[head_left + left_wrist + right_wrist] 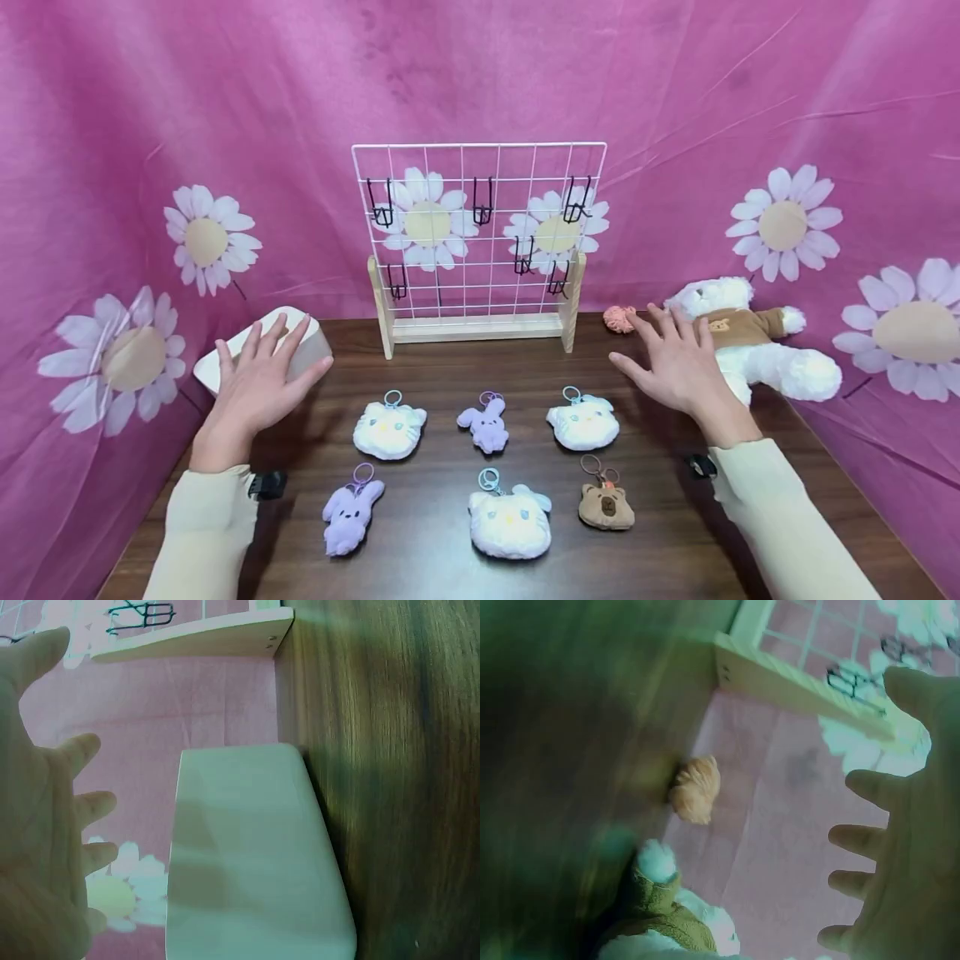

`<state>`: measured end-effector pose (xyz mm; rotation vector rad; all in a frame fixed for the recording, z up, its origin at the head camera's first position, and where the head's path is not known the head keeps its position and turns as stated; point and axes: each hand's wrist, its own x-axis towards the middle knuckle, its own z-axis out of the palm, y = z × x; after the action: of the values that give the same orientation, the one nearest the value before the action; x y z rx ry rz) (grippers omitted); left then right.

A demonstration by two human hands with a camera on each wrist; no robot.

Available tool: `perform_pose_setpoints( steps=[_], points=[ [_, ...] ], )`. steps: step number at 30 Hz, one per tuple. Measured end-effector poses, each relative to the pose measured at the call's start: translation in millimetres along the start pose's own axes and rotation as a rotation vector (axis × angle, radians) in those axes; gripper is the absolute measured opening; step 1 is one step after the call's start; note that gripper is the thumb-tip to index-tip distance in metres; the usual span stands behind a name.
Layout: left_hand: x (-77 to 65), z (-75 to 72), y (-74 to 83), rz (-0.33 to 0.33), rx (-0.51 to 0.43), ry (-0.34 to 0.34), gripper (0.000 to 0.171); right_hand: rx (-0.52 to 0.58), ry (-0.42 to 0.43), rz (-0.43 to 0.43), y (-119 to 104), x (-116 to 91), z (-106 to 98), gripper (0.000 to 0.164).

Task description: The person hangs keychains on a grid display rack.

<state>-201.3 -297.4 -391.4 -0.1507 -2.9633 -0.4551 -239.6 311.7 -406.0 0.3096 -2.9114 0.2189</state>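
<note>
Left hand (261,387), right hand (678,367), both spread wide; white box (255,855), long axis slanting away rightward

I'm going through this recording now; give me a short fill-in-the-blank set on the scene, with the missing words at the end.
1. There are ____ white cat-face keychains on the table.
2. The wire rack carries ____ black hooks.
3. In the head view, the brown keychain lies at the ____ end of the keychain row nearer the camera.
4. Of the person's two hands, the pale box is nearer the ____ hand.

Missing words: three; six; right; left.
</note>
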Motion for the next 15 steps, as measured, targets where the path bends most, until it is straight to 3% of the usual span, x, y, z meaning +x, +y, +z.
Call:
perform_pose_setpoints(
  steps=[8,15],
  points=[
    [27.3,3.5,9.5,0.045,-0.002,-0.006,0.084,0.011,0.047,-0.121,-17.0,-31.9,11.2,0.068],
    [52.5,14.7,16.0,0.132,-0.098,0.118,0.070,0.136,0.086,-0.138,-34.3,-62.5,12.3,0.056]
  ],
)
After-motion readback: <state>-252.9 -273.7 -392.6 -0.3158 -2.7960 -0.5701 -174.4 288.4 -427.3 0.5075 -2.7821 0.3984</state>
